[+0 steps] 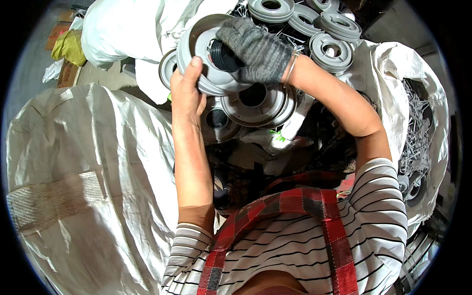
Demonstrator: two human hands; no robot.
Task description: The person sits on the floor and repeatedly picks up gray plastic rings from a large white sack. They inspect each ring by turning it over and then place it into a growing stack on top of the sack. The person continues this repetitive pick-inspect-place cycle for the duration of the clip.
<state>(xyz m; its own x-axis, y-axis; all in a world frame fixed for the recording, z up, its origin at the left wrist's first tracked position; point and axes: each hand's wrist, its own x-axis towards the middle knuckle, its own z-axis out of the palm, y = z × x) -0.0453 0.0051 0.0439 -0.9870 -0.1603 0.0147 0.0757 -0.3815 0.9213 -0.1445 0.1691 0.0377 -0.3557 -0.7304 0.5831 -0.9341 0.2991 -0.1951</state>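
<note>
My bare left hand (188, 92) grips the lower left rim of a grey round plastic part (212, 79), thumb over its edge. This part is tilted, with a raised outer wall and a round middle. In its centre sits a black ribbed cylinder-shaped piece (222, 55). My right hand (260, 51), in a grey knitted glove, is closed round that black piece, its fingers above and thumb below; the palm hides part of it. Just beneath lie stacked grey flanged rings (278, 109) with dark centre holes, and another grey ring (205, 132) lies lower left of them.
Several similar grey rings (330, 51) are heaped at the far right over thin grey plastic sticks. A white woven sack (132, 162) fills the left side; another white sack (386, 66) at right holds grey scraps (415, 132). A full white bag (120, 32) stands far left, near a yellow bag (70, 48).
</note>
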